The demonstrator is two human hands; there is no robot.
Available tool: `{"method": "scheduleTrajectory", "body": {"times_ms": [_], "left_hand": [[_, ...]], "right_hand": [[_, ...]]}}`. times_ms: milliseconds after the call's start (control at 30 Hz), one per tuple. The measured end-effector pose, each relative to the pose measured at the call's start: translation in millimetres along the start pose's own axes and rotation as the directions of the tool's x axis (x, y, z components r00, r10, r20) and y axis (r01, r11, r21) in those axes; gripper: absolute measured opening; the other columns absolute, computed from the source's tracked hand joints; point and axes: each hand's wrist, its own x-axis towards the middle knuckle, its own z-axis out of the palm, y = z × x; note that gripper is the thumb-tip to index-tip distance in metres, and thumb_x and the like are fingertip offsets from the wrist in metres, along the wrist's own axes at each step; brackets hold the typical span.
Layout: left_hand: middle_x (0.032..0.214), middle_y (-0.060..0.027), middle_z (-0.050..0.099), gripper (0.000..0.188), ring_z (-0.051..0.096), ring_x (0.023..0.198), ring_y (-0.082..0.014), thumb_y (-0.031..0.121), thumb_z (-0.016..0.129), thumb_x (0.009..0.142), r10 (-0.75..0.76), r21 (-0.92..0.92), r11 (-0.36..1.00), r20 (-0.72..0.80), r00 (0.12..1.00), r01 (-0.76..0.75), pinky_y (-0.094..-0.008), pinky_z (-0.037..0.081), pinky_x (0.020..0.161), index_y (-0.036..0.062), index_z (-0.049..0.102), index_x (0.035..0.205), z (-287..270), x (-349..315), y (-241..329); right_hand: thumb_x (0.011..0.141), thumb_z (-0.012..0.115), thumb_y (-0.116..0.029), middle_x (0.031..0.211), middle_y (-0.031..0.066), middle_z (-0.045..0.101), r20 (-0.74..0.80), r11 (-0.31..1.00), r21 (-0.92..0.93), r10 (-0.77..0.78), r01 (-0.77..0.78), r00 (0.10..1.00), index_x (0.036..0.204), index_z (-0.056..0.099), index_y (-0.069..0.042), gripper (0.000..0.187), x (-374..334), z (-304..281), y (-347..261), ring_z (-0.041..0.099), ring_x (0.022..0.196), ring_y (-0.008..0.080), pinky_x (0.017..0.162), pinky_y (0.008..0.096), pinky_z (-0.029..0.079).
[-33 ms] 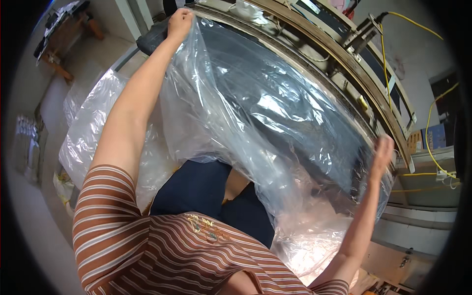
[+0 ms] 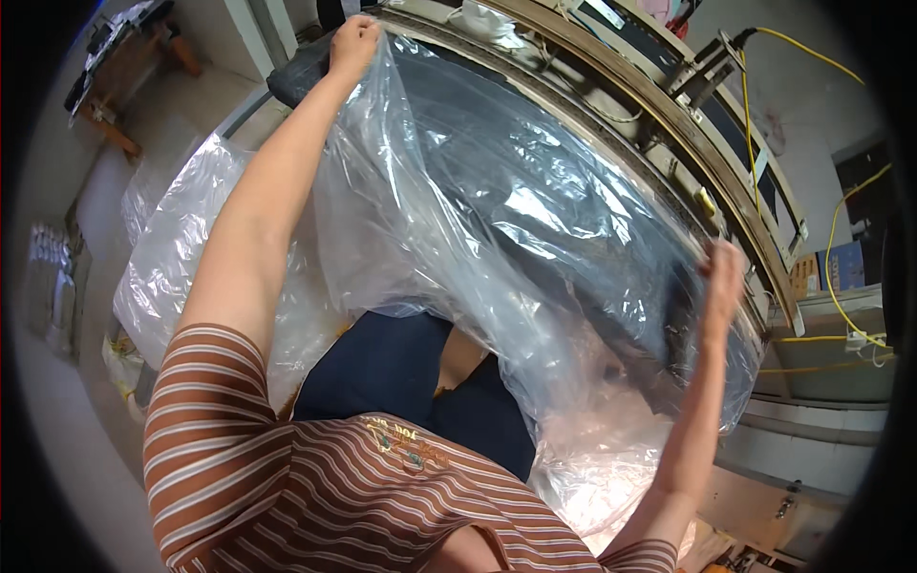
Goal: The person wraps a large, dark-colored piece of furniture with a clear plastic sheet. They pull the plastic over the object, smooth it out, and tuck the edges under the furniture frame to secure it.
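Observation:
A large clear plastic sheet (image 2: 401,191) drapes over a long dark surface (image 2: 573,205) and hangs down in folds across my lap. At the far left end of that surface, my left hand (image 2: 355,46) is closed on the sheet's edge and pulls it up taut. My right hand (image 2: 723,277) is raised over the surface's right end, close to the machine's rail. Its fingers are smeared by motion, so I cannot make out whether they hold any plastic.
Beyond the dark surface runs a long machine frame (image 2: 659,110) with rails and a metal bracket. Yellow cables (image 2: 833,239) hang at the right, near a blue box (image 2: 846,265). More crumpled plastic (image 2: 181,229) lies at the left. A wooden-legged bench (image 2: 115,129) stands far left.
My right hand has moved a little left and up, toward the middle of the dark surface. My left hand keeps its hold on the sheet, almost unmoved.

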Motion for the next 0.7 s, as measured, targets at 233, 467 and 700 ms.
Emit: {"method": "scheduleTrajectory", "body": {"times_ms": [233,467,700], "left_hand": [[0.079,-0.0093,0.068,0.015,0.066,0.075,-0.0220,0.022,0.067,0.081,-0.053,-0.059,0.997,-0.019,0.998,0.052,-0.0334,0.050,0.071,0.0082,0.066,0.086,-1,3,-5],[0.081,-0.0111,0.069,0.017,0.067,0.077,-0.0255,0.023,0.067,0.082,-0.107,-0.100,0.989,0.000,0.994,0.107,-0.0358,0.051,0.072,0.0070,0.065,0.088,3,3,11],[0.087,-0.0127,0.068,0.016,0.065,0.085,-0.0330,0.026,0.061,0.086,0.068,0.043,0.997,0.000,0.998,-0.068,-0.0410,0.050,0.075,0.0117,0.064,0.090,3,9,-7]], "right_hand": [[0.097,0.051,-0.031,0.129,0.0155,0.051,0.694,0.546,0.660,-0.181,-0.516,0.697,0.125,0.049,-0.001,0.041,-27,256,-139,0.054,0.113,0.0250,0.097,0.0372,0.043],[0.098,0.044,-0.046,0.091,0.0051,0.061,0.934,0.607,0.352,-0.181,-0.713,0.307,0.105,0.059,-0.002,0.048,-21,298,-192,0.057,0.082,0.0120,0.073,0.0227,0.044],[0.094,0.033,-0.064,0.056,0.0056,0.054,0.894,0.746,0.400,-0.190,-0.532,0.406,0.064,0.057,-0.006,0.070,-106,51,-67,0.048,0.056,0.0128,0.056,0.0269,0.040]]}}
